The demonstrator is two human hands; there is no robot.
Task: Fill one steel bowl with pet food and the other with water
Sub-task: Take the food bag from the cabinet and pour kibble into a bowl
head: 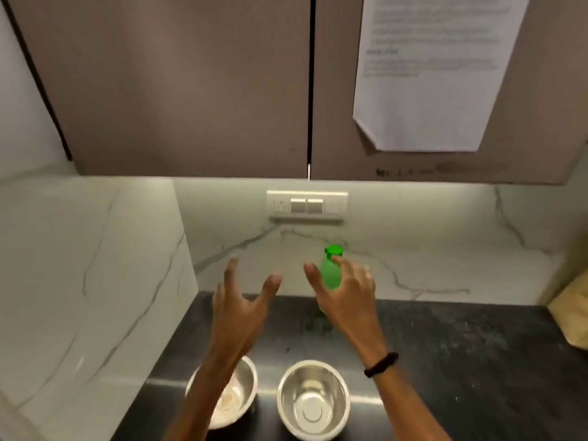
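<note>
The right hand [343, 291], fingers spread and gripping nothing, brackets the green bottle [331, 272], which stands at 12 o'clock from the empty steel bowl [313, 399]. Best to close firmly round its body, leaving the cap free for the open left hand [241, 300].

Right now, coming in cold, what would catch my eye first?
The bright green bottle at the back of the dark counter, framed by the spread fingers of the right hand, with the left hand open alongside. Then two steel bowls at the near edge: the left bowl holds something pale, the right bowl looks empty.
</note>
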